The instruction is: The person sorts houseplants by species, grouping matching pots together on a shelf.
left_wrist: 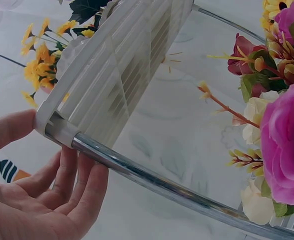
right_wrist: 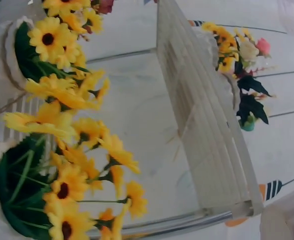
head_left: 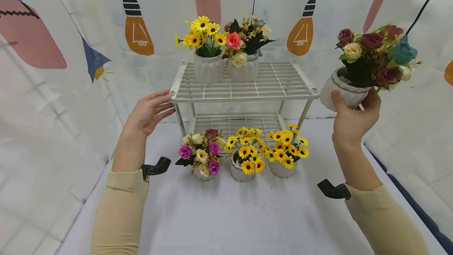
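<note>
In the head view my right hand (head_left: pixel 355 119) holds a white flowerpot (head_left: pixel 341 89), thumb on its near side. Dark red, cream and blue artificial roses (head_left: pixel 380 54) fill the raised, tilted pot, to the right of a white two-tier wire shelf (head_left: pixel 244 89). My left hand (head_left: pixel 150 111) grips the shelf's near left top corner. In the left wrist view its fingers (left_wrist: pixel 89 182) lie against the top of the metal leg (left_wrist: pixel 152 177). Two pots stand on the top tier: yellow daisies (head_left: pixel 203 36) and mixed roses (head_left: pixel 244 42). The held pot is outside the right wrist view.
Before the shelf on the white-covered table (head_left: pixel 226 219) stand a pot of purple and cream roses (head_left: pixel 203 152) and two pots of yellow daisies (head_left: pixel 245 152). Behind hangs a white backdrop (head_left: pixel 95 19) printed with light bulbs and pencils. The shelf's lower tier (head_left: pixel 237 121) lies behind the front pots.
</note>
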`<state>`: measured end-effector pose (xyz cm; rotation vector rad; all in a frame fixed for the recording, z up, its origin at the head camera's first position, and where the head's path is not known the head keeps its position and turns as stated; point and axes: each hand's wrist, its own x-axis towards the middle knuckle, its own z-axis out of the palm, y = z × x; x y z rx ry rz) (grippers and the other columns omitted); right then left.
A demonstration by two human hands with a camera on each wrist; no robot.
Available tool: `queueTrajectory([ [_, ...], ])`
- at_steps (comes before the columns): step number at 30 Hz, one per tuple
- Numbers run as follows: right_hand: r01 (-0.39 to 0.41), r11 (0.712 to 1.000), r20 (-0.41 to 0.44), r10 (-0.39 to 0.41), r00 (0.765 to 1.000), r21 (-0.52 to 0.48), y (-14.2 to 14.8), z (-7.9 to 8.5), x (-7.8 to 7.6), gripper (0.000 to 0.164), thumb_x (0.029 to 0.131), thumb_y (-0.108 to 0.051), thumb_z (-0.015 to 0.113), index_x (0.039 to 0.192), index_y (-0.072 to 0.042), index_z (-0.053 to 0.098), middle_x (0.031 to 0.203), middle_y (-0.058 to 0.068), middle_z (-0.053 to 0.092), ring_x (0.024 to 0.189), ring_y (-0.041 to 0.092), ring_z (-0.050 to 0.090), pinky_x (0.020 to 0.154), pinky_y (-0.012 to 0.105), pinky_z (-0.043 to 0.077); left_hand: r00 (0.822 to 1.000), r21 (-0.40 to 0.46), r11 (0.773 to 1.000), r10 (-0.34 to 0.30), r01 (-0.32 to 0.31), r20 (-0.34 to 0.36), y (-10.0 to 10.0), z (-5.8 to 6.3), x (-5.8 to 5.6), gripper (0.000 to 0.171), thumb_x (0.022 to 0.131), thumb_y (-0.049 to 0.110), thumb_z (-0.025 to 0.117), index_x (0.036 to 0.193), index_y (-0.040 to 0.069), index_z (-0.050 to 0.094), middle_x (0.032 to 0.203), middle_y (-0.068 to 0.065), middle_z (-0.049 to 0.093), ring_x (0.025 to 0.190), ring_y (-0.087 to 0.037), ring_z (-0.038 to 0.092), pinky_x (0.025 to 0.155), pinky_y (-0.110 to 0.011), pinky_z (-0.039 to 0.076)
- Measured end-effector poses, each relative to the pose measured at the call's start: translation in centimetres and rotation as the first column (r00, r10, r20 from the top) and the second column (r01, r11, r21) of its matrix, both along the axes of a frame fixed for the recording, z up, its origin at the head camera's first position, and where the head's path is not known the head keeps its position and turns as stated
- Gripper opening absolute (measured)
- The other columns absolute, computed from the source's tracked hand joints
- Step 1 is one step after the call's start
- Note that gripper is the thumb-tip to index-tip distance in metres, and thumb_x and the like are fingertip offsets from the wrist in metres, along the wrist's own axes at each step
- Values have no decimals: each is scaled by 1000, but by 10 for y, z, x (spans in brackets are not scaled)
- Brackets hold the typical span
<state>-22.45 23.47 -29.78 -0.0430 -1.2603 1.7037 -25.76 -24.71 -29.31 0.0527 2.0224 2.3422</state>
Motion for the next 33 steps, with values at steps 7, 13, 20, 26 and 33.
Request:
queueTrajectory([
  [7,-61,998,-53,59,997,-25,-4,25,-9,64,75,6,88,131,-4,60,125,14,59,119,25,57,96,32,52,1000,-9,1000,4,-4,-3,0,2,-1,66,101,27,70,153,-1,42,116,3,67,112,-18,60,104,-34,48],
  [13,-157,987,-5,157,988,29,-16,39,-22,61,77,5,88,130,-3,60,124,12,60,119,23,55,99,34,51,1000,-6,1000,5,-5,2,1,2,-1,64,100,27,71,151,0,45,117,2,66,113,-19,60,103,-34,49],
  [20,-241,966,169,223,960,92,-38,50,-42,70,79,1,88,139,-4,52,129,6,57,122,19,53,101,30,49,1000,1,1000,9,-9,-3,1,3,1,63,100,25,71,150,-2,44,115,1,67,112,-19,61,94,-28,54],
  [26,-328,937,264,287,921,125,-55,57,-58,70,84,0,83,143,-2,45,135,7,54,125,19,51,102,25,46,1000,-22,999,31,-31,-2,-2,4,-1,63,100,26,71,150,-2,44,119,-1,67,110,-19,65,93,-29,56],
  [33,-391,914,398,320,860,108,-66,59,-75,71,89,-4,81,148,-4,41,141,7,51,130,20,50,105,25,45,999,-4,1000,29,-29,15,-1,5,-2,62,98,24,73,149,0,47,123,-4,68,109,-19,67,94,-30,55],
])
